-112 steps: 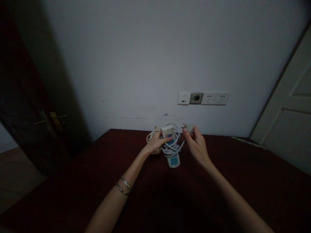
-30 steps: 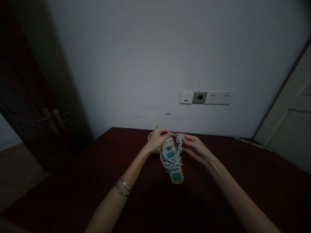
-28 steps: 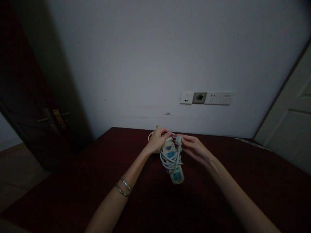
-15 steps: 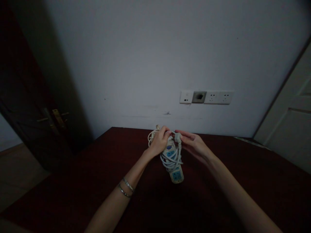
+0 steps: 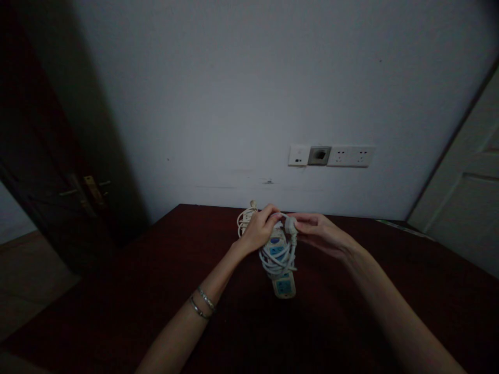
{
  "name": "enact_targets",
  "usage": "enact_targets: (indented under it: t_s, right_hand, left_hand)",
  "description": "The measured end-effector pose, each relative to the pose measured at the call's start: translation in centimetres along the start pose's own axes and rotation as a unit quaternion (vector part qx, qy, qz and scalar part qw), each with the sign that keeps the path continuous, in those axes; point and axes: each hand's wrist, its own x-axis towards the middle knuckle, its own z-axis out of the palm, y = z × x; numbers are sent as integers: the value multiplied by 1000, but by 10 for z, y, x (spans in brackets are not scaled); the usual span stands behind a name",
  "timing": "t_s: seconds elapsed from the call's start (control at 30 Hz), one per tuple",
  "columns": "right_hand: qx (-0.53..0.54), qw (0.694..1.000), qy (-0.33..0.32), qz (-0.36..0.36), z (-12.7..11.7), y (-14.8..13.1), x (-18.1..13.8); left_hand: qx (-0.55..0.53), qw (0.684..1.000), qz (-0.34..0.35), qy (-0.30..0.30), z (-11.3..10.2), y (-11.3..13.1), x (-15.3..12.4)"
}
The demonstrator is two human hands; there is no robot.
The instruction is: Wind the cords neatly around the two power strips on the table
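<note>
A white power strip (image 5: 284,285) with blue socket faces lies at a slant in front of me, its white cord (image 5: 276,265) wound around its middle. My left hand (image 5: 259,228) is closed on the strip's far end, where the cord comes out. Between the fingers and thumb of my right hand (image 5: 317,231) is the cord's white plug (image 5: 290,225). A loop of cord runs from one hand toward the other. Behind my left hand lies another bundle of cream-coloured cord (image 5: 245,219), partly hidden by that hand.
Everything rests on a dark red table (image 5: 187,275) pushed against a pale wall. Wall sockets (image 5: 351,156) and a grey switch plate (image 5: 319,156) sit above its back edge. A dark door (image 5: 50,171) stands at left, a pale door (image 5: 468,208) at right.
My right hand has shifted slightly right with the plug. The power strip's near end has moved a little toward me, and my left hand has edged right.
</note>
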Motion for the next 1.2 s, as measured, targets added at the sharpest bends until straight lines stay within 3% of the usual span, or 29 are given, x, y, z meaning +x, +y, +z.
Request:
enact_targets:
  t_s: [0.3, 0.47, 0.53, 0.7, 0.8, 1.1, 1.2]
  right_hand:
    - [-162, 978, 80, -100, 20, 0, 1]
    - [-312, 910, 162, -222, 22, 11, 8]
    - [-332, 896, 176, -236, 21, 13, 8]
    - [-211, 947, 142, -194, 17, 13, 9]
    - [-165, 961, 137, -172, 16, 15, 11]
    - [-314, 910, 139, -233, 12, 17, 10]
    - [-334, 906, 122, -229, 11, 13, 7]
  left_hand:
    - [-20, 997, -60, 37, 3, -5, 0]
    - [-29, 993, -95, 58, 1, -13, 2]
    - [-23, 993, -98, 63, 1, -15, 2]
    - [9, 994, -92, 63, 2, -15, 2]
    - [17, 994, -86, 57, 3, -14, 2]
    - [34, 996, -66, 56, 4, -6, 1]
    - [10, 996, -66, 62, 4, -4, 1]
